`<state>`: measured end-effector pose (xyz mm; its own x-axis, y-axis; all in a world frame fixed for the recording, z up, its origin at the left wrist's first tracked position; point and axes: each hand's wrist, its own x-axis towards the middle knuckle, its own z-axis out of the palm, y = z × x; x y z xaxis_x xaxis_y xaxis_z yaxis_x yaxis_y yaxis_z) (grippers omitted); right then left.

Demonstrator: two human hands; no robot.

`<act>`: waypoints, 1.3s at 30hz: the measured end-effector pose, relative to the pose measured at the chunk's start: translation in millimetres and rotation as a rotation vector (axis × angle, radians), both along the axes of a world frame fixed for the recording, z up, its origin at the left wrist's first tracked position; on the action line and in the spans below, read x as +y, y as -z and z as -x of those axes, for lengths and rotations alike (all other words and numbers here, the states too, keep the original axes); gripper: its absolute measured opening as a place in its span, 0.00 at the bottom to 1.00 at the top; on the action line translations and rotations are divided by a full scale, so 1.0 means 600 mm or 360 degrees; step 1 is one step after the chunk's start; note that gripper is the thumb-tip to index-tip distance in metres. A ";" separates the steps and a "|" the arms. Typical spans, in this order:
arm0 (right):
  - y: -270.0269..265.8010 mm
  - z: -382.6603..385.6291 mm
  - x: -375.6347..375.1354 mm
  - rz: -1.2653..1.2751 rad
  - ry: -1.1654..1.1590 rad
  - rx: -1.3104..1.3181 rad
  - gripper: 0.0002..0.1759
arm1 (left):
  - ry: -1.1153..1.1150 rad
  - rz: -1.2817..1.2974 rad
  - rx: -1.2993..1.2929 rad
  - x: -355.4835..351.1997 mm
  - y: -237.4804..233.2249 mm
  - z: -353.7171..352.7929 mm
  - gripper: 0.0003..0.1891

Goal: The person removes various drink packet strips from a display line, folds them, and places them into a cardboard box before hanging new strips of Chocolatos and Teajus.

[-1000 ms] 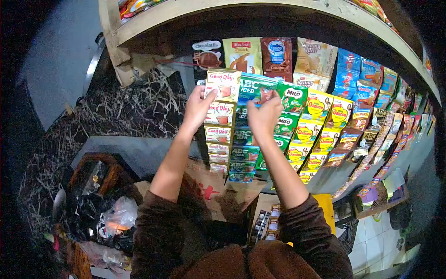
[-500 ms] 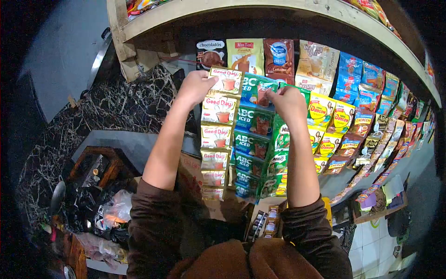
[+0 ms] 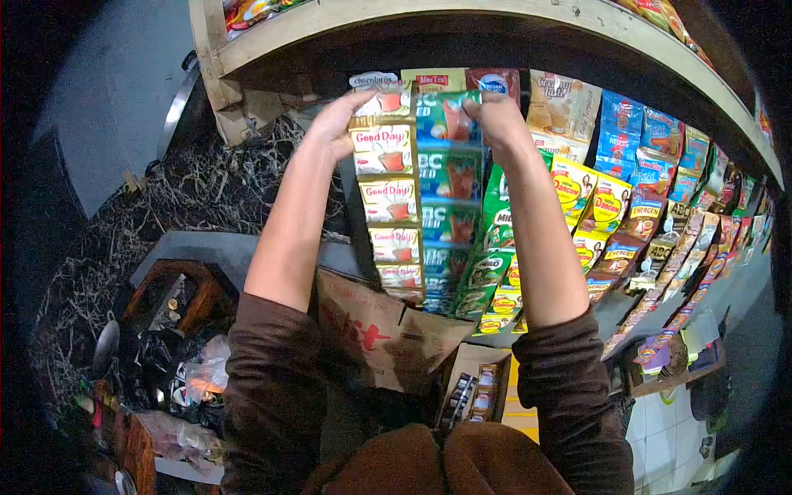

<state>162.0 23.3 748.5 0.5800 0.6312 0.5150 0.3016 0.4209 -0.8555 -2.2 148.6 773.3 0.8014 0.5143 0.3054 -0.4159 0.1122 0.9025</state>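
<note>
A long strip of white and gold Good Day sachets (image 3: 384,151) hangs from my left hand (image 3: 337,124), whose fingers are closed on its upper left edge. Right beside it is a strip of green and blue ABC Iced sachets (image 3: 448,175). My right hand (image 3: 497,122) pinches this strip near its top right corner. Both strips hang side by side, in front of the Chocolatos sachet (image 3: 373,80) and the yellow Max Tea sachet (image 3: 435,81), which they partly cover. Green Milo sachets (image 3: 485,280) hang just below my right wrist.
A pale wooden shelf edge (image 3: 396,18) curves overhead. Rows of sachets, with yellow Dancow packs (image 3: 606,208), hang at the right. Below are a cardboard box (image 3: 388,334) and an open carton (image 3: 474,363). Plastic bags (image 3: 206,371) lie at the lower left.
Both hands have moved up with the two strips. The strips now cover more of the sachets behind, and more of the cardboard box shows below.
</note>
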 end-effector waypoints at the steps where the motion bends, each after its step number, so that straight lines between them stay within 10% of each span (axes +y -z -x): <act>1: -0.013 -0.004 0.011 -0.0093 0.0135 -0.0193 0.09 | -0.0006 -0.0008 -0.0007 0.002 -0.004 0.000 0.12; 10: -0.024 0.081 -0.086 -0.1101 -0.0409 -0.0407 0.11 | -0.0059 -0.0491 -0.0975 -0.058 -0.013 0.100 0.15; 20: 0.138 0.140 -0.181 0.0152 -0.1213 0.0975 0.20 | 0.0037 -0.0030 0.0314 -0.062 0.166 0.159 0.21; 39: -0.053 0.073 -0.112 -0.0689 -0.0477 -0.0323 0.12 | -0.0137 -0.0627 -0.0773 -0.049 -0.022 0.067 0.18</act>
<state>118.5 -44.0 780.3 0.2700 0.4593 0.8463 0.2554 0.8133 -0.5228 -42.5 119.4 786.6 0.4844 0.3458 0.8036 -0.7813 -0.2424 0.5752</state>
